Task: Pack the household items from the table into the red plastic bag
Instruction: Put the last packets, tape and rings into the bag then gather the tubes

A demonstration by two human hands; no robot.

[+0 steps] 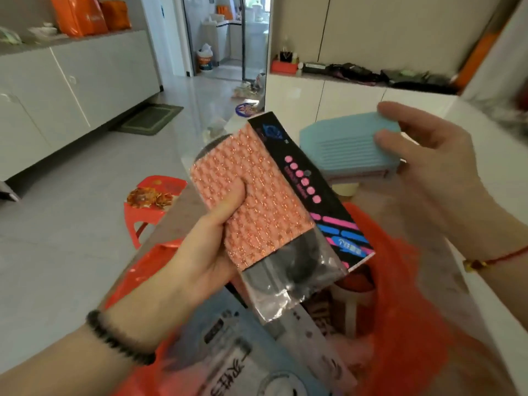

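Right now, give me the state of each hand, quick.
Left hand: closed on the pink scrubber pack.
Right hand: holding the blue ribbed tray.

There is a single view, a wide-angle camera worn on the person's head, looking forward and steeply down over both forearms. It sits very near the work: the left hand and the packaged pink scrubbing pad fill the middle of the frame, the right hand is at the upper right, and the open red plastic bag spreads across the bottom edge. Beyond them the lens takes in the tiled floor, a red stool at left, white cabinets along the left wall and a doorway straight ahead. Straight lines bow towards the edges, and the near foreground is blurred.
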